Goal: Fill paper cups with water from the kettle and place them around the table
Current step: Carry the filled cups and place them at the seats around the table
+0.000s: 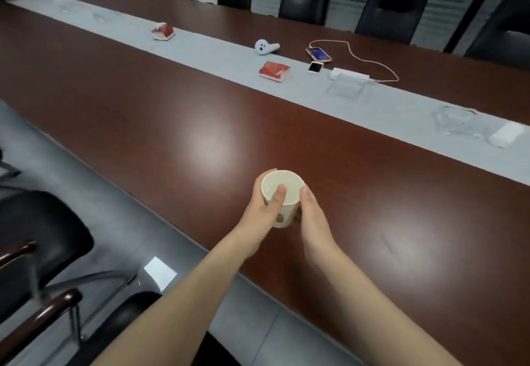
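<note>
Paper cup (286,182) stands upright over the near part of the brown counter (200,124), clasped from both sides. Left hand (265,210) curls round it with the thumb on the rim, and right hand (314,219) wraps the other side. Beyond, a red tissue pack (274,71) and a white phone (315,67) lie on the grey runner (372,107).

White paper cup (282,197) upright over dark table edge, water inside, green print on side
</note>
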A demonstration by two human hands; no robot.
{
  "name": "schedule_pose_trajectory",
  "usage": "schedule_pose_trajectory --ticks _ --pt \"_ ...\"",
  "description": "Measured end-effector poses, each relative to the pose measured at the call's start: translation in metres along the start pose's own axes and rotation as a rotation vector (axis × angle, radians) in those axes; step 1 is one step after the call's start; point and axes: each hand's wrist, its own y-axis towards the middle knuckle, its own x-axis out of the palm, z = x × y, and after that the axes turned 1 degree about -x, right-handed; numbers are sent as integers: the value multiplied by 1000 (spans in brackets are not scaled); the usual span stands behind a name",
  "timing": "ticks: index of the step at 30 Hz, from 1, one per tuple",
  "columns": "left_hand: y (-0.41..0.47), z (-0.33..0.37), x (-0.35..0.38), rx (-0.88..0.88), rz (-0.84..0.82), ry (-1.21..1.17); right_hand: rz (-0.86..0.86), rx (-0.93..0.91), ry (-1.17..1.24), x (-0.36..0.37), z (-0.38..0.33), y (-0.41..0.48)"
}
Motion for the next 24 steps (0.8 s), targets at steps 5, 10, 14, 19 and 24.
schedule_pose_trajectory --ticks 5,10,14,19,24 --pt "35 -22 -32 -35 45 27 -5 -17 -17 29 24 41" --pt "55 -47 -41 -58 62 71 10 -8 -62 36 47 68" --pt "64 -61 -37 -63 71 110 34 -6 -99 30 60 77" --pt "66 -63 -36 -79 96 125 13 -6 -146 27 62 78" --pt "64 -57 -35 -125 93 107 -10 63 -153 26 52 79"
